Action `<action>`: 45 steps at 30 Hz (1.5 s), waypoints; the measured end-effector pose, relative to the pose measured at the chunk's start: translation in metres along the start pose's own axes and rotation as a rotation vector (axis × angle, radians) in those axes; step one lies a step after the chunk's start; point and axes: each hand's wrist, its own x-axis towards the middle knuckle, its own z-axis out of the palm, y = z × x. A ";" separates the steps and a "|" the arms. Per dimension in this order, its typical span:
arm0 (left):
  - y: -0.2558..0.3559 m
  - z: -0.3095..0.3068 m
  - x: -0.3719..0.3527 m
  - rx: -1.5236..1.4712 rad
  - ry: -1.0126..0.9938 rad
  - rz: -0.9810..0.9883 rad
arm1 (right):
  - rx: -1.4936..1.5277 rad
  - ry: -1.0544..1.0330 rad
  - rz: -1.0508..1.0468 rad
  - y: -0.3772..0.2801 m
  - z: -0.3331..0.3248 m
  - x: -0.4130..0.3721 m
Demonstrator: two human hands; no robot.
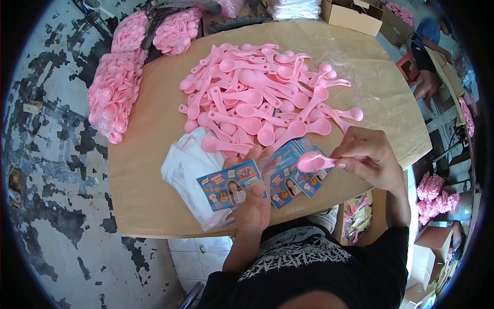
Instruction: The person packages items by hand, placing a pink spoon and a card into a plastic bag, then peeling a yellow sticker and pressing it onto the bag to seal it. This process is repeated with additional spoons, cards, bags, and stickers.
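Brown paper covers the table [154, 206] in front of you, and worn, patchy concrete shows on the floor to its left. Your left hand [254, 203] rises from below the table's near edge, the forearm running almost straight up in the view. It is closed on the right edge of a printed card [231, 190], holding it face up and slightly tilted over the near part of the table. Your right hand [371, 160] comes in from the right with the wrist bent inward and the knuckles up. Its fingertips are pinched on the handle of a pink spoon [313, 162], whose bowl points left and hangs over the fanned stack of cards [293, 180] lying between your two hands. The hands are near each other but apart, each gripping its own thing. Just left of the held card lies a heap of white plastic bags [188, 167]. Beyond your hands a loose pile of pink spoons [262, 98] spreads across the middle of the table. Clear bags of spoons [116, 87] sit along the far left edge. A cardboard box [352, 15] stands at the far side, and another person [427, 46] sits well off to the right.
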 end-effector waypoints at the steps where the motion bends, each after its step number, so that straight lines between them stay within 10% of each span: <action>1: -0.001 0.000 0.000 0.029 -0.040 0.001 | 0.002 -0.035 -0.033 -0.005 0.000 0.003; 10: -0.016 0.042 -0.008 -0.348 0.008 -0.245 | 0.094 0.150 -0.249 -0.036 0.013 0.012; 15: -0.005 0.023 0.001 0.425 -0.200 -0.096 | -0.119 0.685 -0.337 -0.051 -0.040 -0.006; 20: 0.006 0.062 0.001 1.135 -0.412 -0.063 | -0.220 0.074 -0.151 -0.055 -0.005 0.010; 27: 0.011 0.041 -0.011 0.658 -0.367 -0.676 | 0.211 0.069 0.034 -0.012 0.009 0.016; 33: 0.000 0.038 -0.006 0.625 -0.084 -0.424 | 0.172 0.039 0.111 -0.007 0.019 0.015; 36: -0.002 0.034 0.002 0.744 -0.097 -0.350 | -0.327 0.283 -0.325 -0.004 0.018 0.021; 45: 0.003 0.044 0.003 0.911 -0.204 -0.366 | -0.645 0.151 -0.471 0.009 0.024 0.017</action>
